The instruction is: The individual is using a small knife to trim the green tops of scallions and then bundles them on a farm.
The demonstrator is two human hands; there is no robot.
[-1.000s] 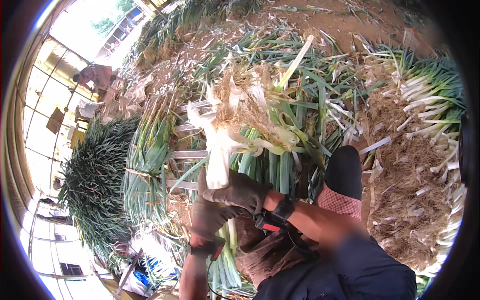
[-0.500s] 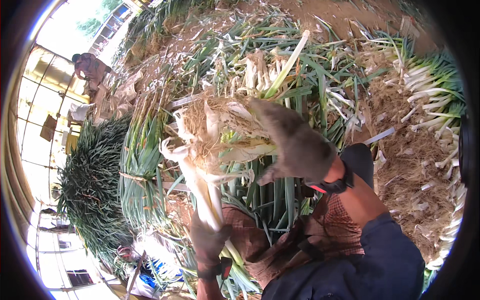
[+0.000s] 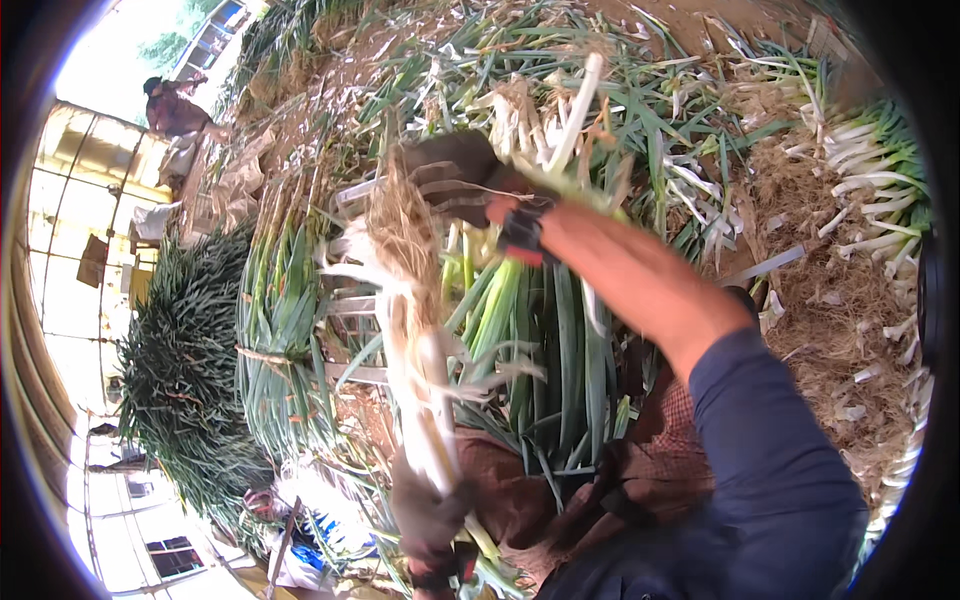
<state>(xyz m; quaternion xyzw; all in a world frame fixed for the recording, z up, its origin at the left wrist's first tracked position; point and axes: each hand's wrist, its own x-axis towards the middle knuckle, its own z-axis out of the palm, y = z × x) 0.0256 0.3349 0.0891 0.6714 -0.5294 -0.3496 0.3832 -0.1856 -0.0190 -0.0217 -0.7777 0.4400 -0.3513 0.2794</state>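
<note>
My left hand (image 3: 432, 508), in a dark glove, is closed around the lower white stalks of a few leeks (image 3: 422, 400). They stand nearly upright, with their tangled brown roots (image 3: 402, 225) at the top and loose pale outer leaves hanging off the sides. My right hand (image 3: 455, 178), also gloved, is beside the roots with its fingers curled; motion blurs it, and what is in the fingers cannot be made out. Under my right forearm lies a pile of green-leaved leeks (image 3: 540, 350), their leaves toward my lap.
A tied leek bundle (image 3: 285, 330) stands at the left, beside a large dark green heap (image 3: 190, 370). Trimmed leeks (image 3: 875, 205) line the right, next to a mat of cut roots (image 3: 830, 370). Leaf scraps (image 3: 640, 120) litter the ground ahead. Another person (image 3: 175, 112) is at the far left.
My right hand has moved left and up, from beside the stalks to the root end. The leeks in my left hand stand more upright, and pale leaves swing loose. The far person has shifted posture.
</note>
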